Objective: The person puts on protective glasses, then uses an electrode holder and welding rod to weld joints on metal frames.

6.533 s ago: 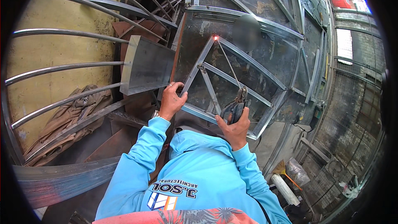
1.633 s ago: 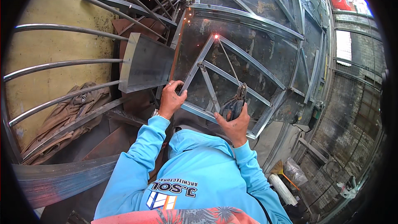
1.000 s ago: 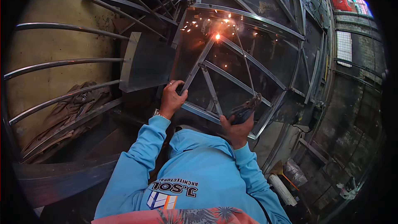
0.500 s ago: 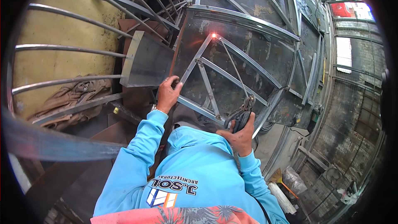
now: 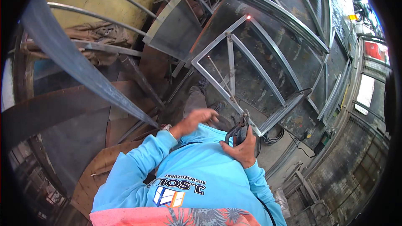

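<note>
My right hand (image 5: 243, 148) is closed round a dark welding electrode holder (image 5: 238, 132) in front of my body. A thin welding rod (image 5: 219, 74) is clamped in its jaws, slanting up and left over the frame, its tip faintly red. Just left of the holder, my left hand (image 5: 194, 122) hovers by my torso, its fingers smeared by motion. In front of me lies a metal frame (image 5: 261, 77) of square tubing with inner braces. At its far corner a weld spot (image 5: 248, 17) glows red, well apart from the rod tip.
A dark metal worktable (image 5: 289, 54) bears the frame and further tubing. Curved bars (image 5: 100, 16) and a sheet-metal piece (image 5: 173, 27) stand at upper left. A broad, bent-looking metal bar (image 5: 83, 69) crosses the left side. Coiled cable (image 5: 274, 136) lies right of my hand.
The rod tip has moved from beside the glowing weld back toward me. My left hand has left the frame's near left side and come toward the holder. The view has turned left.
</note>
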`<act>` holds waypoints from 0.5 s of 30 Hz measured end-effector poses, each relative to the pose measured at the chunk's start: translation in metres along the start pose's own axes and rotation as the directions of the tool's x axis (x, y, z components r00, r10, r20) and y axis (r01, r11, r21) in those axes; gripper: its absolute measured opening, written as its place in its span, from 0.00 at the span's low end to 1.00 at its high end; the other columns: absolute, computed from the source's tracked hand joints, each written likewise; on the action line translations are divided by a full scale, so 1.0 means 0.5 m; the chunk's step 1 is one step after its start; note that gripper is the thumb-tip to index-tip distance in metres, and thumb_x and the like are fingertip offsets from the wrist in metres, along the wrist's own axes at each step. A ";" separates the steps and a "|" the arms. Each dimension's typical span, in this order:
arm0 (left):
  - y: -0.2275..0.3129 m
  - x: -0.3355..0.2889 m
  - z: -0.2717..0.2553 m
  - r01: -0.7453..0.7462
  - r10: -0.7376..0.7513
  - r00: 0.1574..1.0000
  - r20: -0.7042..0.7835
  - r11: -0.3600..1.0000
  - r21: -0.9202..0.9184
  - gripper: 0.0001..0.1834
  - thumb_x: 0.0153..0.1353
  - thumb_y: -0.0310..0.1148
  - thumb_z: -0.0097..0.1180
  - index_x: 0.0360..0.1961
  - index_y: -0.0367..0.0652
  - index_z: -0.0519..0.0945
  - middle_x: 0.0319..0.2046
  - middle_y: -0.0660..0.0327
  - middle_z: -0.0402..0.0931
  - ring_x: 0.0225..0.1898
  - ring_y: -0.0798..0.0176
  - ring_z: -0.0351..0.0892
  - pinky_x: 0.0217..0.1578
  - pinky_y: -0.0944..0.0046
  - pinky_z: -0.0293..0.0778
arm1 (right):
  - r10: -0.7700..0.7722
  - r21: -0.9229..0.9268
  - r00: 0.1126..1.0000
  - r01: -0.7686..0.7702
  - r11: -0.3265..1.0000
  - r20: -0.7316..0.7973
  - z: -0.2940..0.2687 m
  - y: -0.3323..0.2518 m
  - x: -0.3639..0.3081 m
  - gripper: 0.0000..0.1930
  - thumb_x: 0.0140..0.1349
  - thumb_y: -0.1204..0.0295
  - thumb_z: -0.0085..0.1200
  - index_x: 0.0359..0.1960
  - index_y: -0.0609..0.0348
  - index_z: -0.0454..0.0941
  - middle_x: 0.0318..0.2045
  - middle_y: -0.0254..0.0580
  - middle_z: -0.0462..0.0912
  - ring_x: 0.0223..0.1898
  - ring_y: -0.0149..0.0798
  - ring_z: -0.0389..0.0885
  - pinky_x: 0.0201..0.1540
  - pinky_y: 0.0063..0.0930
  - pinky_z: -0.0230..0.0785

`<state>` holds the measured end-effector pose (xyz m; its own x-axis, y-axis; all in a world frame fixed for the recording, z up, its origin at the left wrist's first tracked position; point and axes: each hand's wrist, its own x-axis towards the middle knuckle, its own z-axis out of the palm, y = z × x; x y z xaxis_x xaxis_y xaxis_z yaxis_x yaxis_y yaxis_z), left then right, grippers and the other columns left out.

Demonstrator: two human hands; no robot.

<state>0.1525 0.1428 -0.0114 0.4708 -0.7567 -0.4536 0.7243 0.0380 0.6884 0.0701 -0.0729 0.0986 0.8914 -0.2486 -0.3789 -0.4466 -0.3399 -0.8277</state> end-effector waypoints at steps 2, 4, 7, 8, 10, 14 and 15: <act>0.028 -0.042 0.088 -0.078 0.073 0.984 0.162 0.997 0.027 0.35 0.70 0.54 0.52 0.64 0.34 0.70 0.57 0.50 0.76 0.56 0.55 0.77 0.59 0.57 0.69 | 0.009 -0.027 0.999 -0.008 1.000 0.044 -0.001 0.011 -0.003 0.31 0.40 0.60 0.79 0.37 0.61 0.70 0.21 0.39 0.81 0.20 0.31 0.81 0.25 0.26 0.73; 0.037 -0.057 0.135 -0.123 0.075 0.967 0.242 0.974 0.189 0.38 0.68 0.56 0.54 0.65 0.35 0.69 0.59 0.48 0.74 0.57 0.52 0.76 0.61 0.55 0.67 | -0.063 -0.114 0.996 0.070 0.991 0.065 0.004 0.015 -0.002 0.30 0.40 0.61 0.79 0.37 0.62 0.70 0.21 0.41 0.82 0.21 0.34 0.84 0.25 0.27 0.74; 0.053 -0.048 0.144 -0.086 0.015 0.974 0.226 0.947 0.310 0.36 0.69 0.56 0.53 0.63 0.35 0.70 0.55 0.48 0.76 0.56 0.52 0.77 0.58 0.55 0.70 | -0.065 -0.118 0.993 0.077 0.990 0.103 0.012 0.025 0.006 0.30 0.41 0.62 0.78 0.38 0.62 0.70 0.25 0.45 0.84 0.27 0.42 0.88 0.29 0.32 0.77; 0.051 -0.044 0.146 -0.039 -0.031 0.976 0.215 0.949 0.313 0.35 0.69 0.56 0.52 0.63 0.35 0.70 0.54 0.47 0.77 0.56 0.52 0.77 0.57 0.55 0.70 | -0.093 -0.126 0.992 0.104 0.987 0.090 0.013 0.028 0.007 0.30 0.42 0.62 0.78 0.38 0.62 0.70 0.26 0.46 0.85 0.28 0.45 0.89 0.30 0.33 0.78; 0.043 -0.045 0.150 -0.104 0.046 0.984 0.175 0.933 0.343 0.31 0.72 0.54 0.50 0.60 0.35 0.71 0.49 0.45 0.79 0.52 0.51 0.80 0.52 0.55 0.73 | -0.110 -0.154 0.988 0.127 0.980 0.113 0.014 0.033 0.005 0.29 0.42 0.62 0.77 0.40 0.62 0.71 0.27 0.48 0.85 0.31 0.48 0.89 0.32 0.35 0.79; 0.036 -0.049 0.139 -0.076 0.004 0.984 0.181 0.917 0.392 0.27 0.75 0.51 0.45 0.54 0.33 0.74 0.42 0.43 0.81 0.44 0.49 0.83 0.47 0.55 0.75 | -0.120 -0.165 0.979 0.147 0.975 0.162 0.020 0.031 0.004 0.30 0.42 0.62 0.77 0.40 0.62 0.71 0.29 0.50 0.85 0.32 0.49 0.89 0.33 0.36 0.80; 0.036 -0.050 0.138 -0.073 0.008 0.986 0.168 0.921 0.383 0.27 0.75 0.51 0.44 0.52 0.32 0.75 0.40 0.43 0.82 0.42 0.48 0.83 0.45 0.55 0.75 | -0.134 -0.176 0.976 0.164 0.971 0.172 0.023 0.032 0.007 0.30 0.41 0.62 0.77 0.41 0.62 0.71 0.29 0.50 0.85 0.33 0.49 0.89 0.33 0.36 0.80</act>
<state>0.1193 0.1175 0.0513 0.3851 -0.8555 -0.3462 0.4399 -0.1596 0.8837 0.0668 -0.0690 0.0792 0.9430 -0.0412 -0.3303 -0.3008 -0.5299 -0.7929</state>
